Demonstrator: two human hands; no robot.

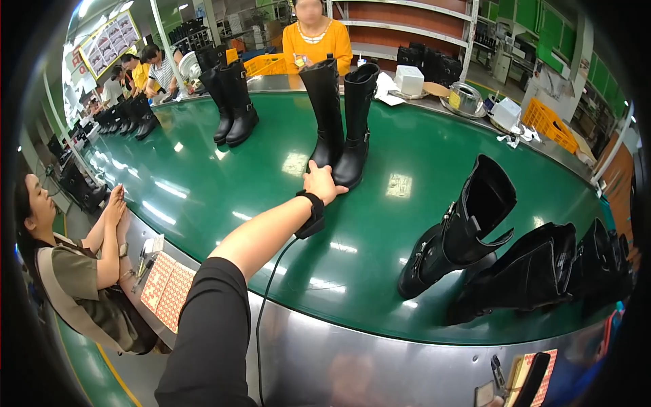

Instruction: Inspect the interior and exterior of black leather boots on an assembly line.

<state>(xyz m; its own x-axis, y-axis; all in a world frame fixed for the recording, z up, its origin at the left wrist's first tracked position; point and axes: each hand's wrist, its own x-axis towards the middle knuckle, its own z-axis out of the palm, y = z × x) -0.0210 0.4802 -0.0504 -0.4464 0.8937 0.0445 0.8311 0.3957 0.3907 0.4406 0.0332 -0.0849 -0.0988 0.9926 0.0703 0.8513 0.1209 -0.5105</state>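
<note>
Green conveyor surface [224,183] fills most of our view, curving from the far left edge to the right edge, with a metal rim along the near side. On it, largest first: a heap of black boots [542,271] lying and leaning at the near right edge. One tall boot [458,230] at the left of that heap is tilted with its shaft open. An upright pair of tall black boots [342,115] stands mid-surface toward the far edge. Another upright pair [230,102] stands further left near the far edge, and more pairs sit at the far left corner.

Our left hand [321,183] reaches out over the surface, fingers on the toe of the mid-surface pair, touching it. The grip looks loose and we can't tell whether it's closed around the toe. A black wrist strap [313,211] with a cable sits on that arm. Our right hand isn't in view.

A person in an orange top [317,41] stands behind the far edge. Another person sits at the near left edge, hands pressed together.
</note>
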